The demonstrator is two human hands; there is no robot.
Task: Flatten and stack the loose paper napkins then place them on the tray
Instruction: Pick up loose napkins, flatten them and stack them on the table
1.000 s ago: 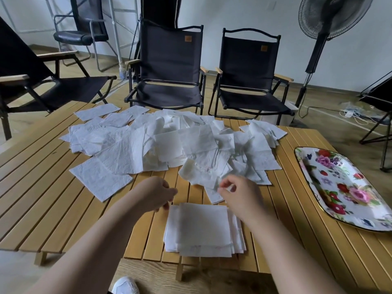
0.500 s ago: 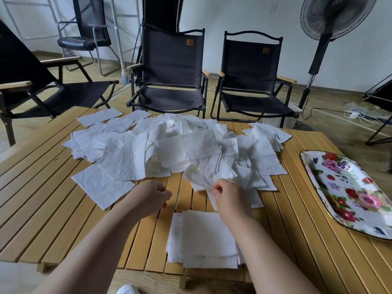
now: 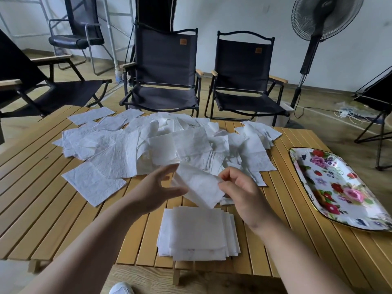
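Note:
A wide heap of loose white napkins [image 3: 169, 145] covers the far half of the slatted wooden table [image 3: 42, 219]. A flattened napkin stack [image 3: 197, 234] lies near the front edge. Above the stack, a crumpled napkin [image 3: 199, 187] is held in the air. My right hand [image 3: 239, 192] pinches its right edge. My left hand [image 3: 157, 187] is at its left edge with thumb and fingers spread around it. The floral tray [image 3: 343, 192] sits at the right of the table with nothing on it.
Two black folding chairs [image 3: 165, 75] [image 3: 244, 77] stand behind the table, another chair [image 3: 31, 85] at the left. A standing fan [image 3: 314, 39] is at the back right, with cables on the floor. A white shoe [image 3: 121, 288] shows below the table edge.
My right hand has lifted one napkin off the heap and pulled it toward me above the stack. My left hand has opened and come up to the napkin's left edge.

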